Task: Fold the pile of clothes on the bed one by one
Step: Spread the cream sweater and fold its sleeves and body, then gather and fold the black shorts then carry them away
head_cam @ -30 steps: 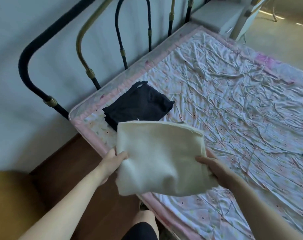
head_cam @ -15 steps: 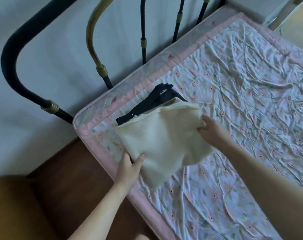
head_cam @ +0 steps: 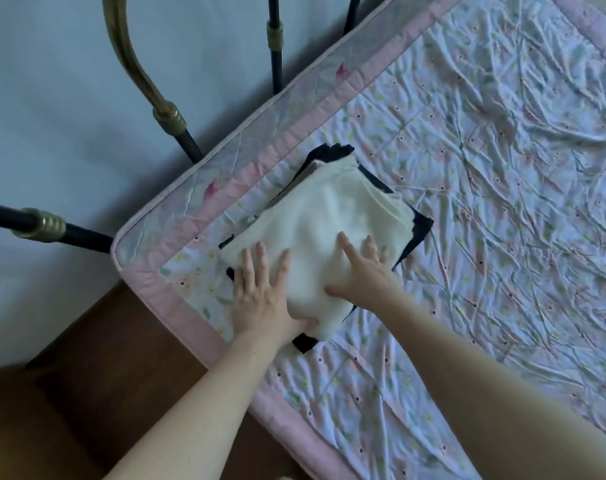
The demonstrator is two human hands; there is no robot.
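A folded cream garment (head_cam: 332,216) lies on top of a folded black garment (head_cam: 420,227) near the bed's corner. Only the black garment's edges and corners show around the cream one. My left hand (head_cam: 261,299) rests flat on the cream garment's near left edge, fingers spread, thumb at its near corner. My right hand (head_cam: 364,271) presses flat on its near right part, fingers apart. Neither hand grips the cloth.
The bed (head_cam: 485,168) has a wrinkled floral sheet with a pink border (head_cam: 190,317). A black and brass metal bed frame (head_cam: 166,116) stands against the pale wall. Brown wooden floor (head_cam: 114,358) lies beside the bed at the lower left.
The cream garment went from held in the air in both hands down onto the black garment. Both hands let go and now lie flat on it. The view tilted down toward the bed corner.
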